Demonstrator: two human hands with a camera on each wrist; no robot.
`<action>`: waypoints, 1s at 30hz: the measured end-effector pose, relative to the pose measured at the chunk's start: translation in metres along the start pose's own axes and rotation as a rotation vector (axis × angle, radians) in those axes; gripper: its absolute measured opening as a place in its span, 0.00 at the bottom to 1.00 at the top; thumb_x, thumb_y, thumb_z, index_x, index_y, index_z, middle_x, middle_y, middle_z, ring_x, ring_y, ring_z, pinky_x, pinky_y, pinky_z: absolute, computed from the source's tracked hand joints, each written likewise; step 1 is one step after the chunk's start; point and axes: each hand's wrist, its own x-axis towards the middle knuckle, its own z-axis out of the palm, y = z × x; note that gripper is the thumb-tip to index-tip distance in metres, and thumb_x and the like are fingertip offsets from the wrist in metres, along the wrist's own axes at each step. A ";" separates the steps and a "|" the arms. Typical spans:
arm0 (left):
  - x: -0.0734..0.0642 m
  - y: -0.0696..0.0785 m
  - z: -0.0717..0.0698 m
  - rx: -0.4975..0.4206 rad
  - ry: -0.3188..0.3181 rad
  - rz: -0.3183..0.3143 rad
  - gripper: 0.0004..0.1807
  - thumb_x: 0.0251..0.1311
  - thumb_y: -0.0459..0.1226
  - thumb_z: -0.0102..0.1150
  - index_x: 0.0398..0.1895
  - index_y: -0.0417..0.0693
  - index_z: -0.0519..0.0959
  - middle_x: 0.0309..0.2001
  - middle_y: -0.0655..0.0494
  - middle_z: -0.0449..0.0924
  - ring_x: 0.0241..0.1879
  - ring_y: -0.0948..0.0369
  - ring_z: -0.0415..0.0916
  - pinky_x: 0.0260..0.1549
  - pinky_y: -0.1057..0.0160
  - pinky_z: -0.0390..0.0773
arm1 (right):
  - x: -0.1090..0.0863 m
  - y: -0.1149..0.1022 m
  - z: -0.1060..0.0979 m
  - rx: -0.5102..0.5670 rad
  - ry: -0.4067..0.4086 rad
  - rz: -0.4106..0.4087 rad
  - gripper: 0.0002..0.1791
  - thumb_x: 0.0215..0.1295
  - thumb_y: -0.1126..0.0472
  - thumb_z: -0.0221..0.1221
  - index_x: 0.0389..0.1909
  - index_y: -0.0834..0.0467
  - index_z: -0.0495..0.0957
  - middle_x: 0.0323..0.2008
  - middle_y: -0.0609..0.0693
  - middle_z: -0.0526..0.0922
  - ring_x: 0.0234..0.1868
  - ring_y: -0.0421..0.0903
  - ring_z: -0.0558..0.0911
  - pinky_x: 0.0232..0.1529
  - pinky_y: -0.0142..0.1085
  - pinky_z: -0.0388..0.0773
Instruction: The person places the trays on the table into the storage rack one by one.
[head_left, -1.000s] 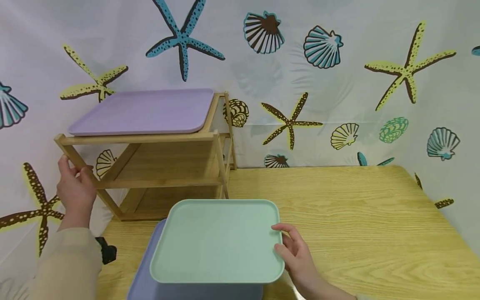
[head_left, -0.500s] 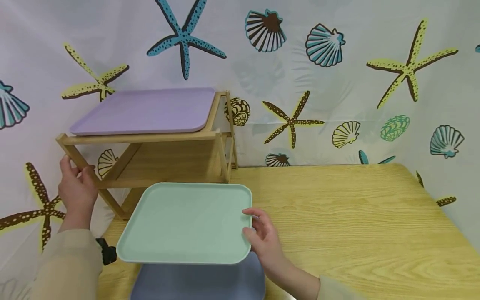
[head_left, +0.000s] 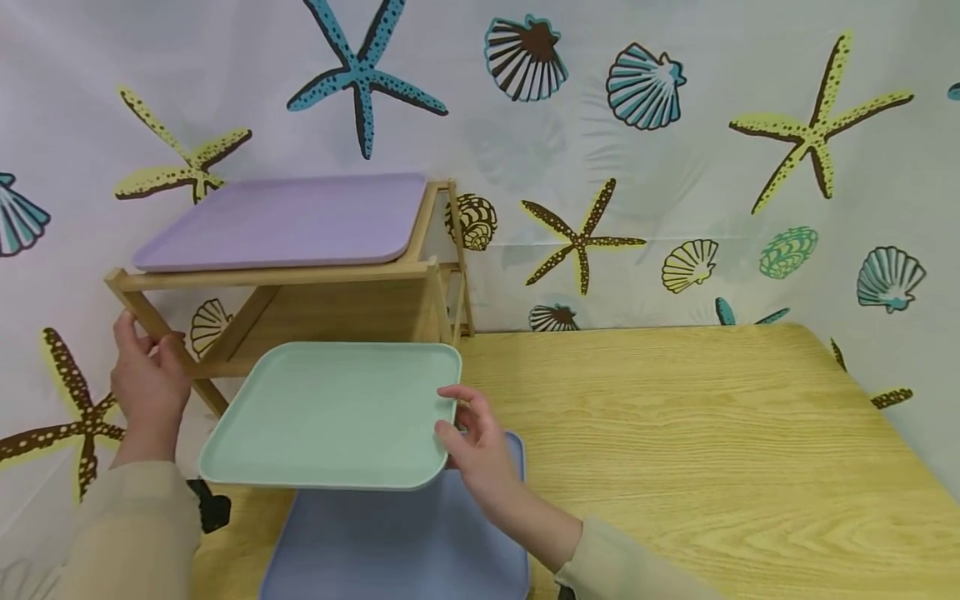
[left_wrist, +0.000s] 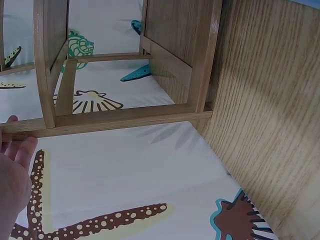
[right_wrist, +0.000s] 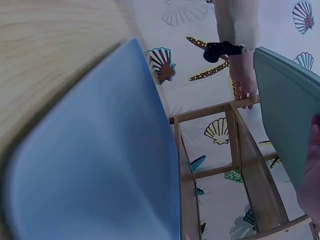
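The pale green tray (head_left: pixel 337 417) is held in the air left of the frame's lower centre, its near side toward the bottom of the picture. The right hand (head_left: pixel 480 442) grips it by its right edge, with thumb and index fingertip over the rim; the other fingers are partly hidden at the edge. The left hand (head_left: pixel 150 371), at the left of the frame, holds the wooden rack (head_left: pixel 337 312) by its front left upright, fingers curled round the wood; the left wrist view shows fingertips on both sides of that bar.

The green tray covers the lower front of the rack, hiding most of its lowest level; whether the two touch cannot be told. Below, at the bottom centre, a blue tray (head_left: pixel 405 542) lies on the wood-grain table (head_left: pixel 637 433); the right wrist view shows it apart from the green one. The right forearm crosses over the blue tray's right side. A lilac tray (head_left: pixel 288 221) rests on the rack's top, upper left. Behind hangs white cloth (head_left: pixel 675 183) printed with starfish and shells. A dark device (head_left: pixel 212 507) sits at the left sleeve's cuff.
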 end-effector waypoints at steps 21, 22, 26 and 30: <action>-0.002 0.000 0.000 -0.016 0.019 0.047 0.26 0.73 0.38 0.35 0.72 0.60 0.52 0.58 0.43 0.76 0.54 0.43 0.75 0.49 0.42 0.72 | 0.050 0.023 0.015 0.058 0.028 0.012 0.25 0.71 0.68 0.52 0.68 0.62 0.62 0.36 0.51 0.76 0.26 0.40 0.79 0.30 0.34 0.79; -0.002 0.000 0.000 -0.014 0.021 0.049 0.26 0.72 0.38 0.35 0.72 0.60 0.52 0.58 0.44 0.77 0.54 0.43 0.75 0.49 0.42 0.72 | 0.051 0.024 0.014 0.063 0.018 0.006 0.27 0.70 0.68 0.52 0.69 0.62 0.61 0.38 0.53 0.76 0.28 0.40 0.80 0.31 0.35 0.79; -0.002 0.000 0.001 0.001 0.037 0.048 0.25 0.72 0.38 0.35 0.71 0.60 0.53 0.57 0.45 0.78 0.53 0.45 0.76 0.48 0.46 0.71 | 0.052 0.027 0.008 0.005 -0.036 0.001 0.38 0.65 0.68 0.58 0.74 0.57 0.55 0.54 0.58 0.74 0.46 0.46 0.79 0.44 0.41 0.78; -0.001 0.000 0.000 0.004 0.041 0.036 0.26 0.72 0.38 0.34 0.72 0.60 0.53 0.57 0.45 0.78 0.53 0.45 0.76 0.49 0.46 0.70 | 0.051 0.028 0.004 -0.131 -0.095 0.015 0.48 0.59 0.68 0.65 0.76 0.52 0.50 0.69 0.58 0.59 0.67 0.53 0.64 0.57 0.45 0.69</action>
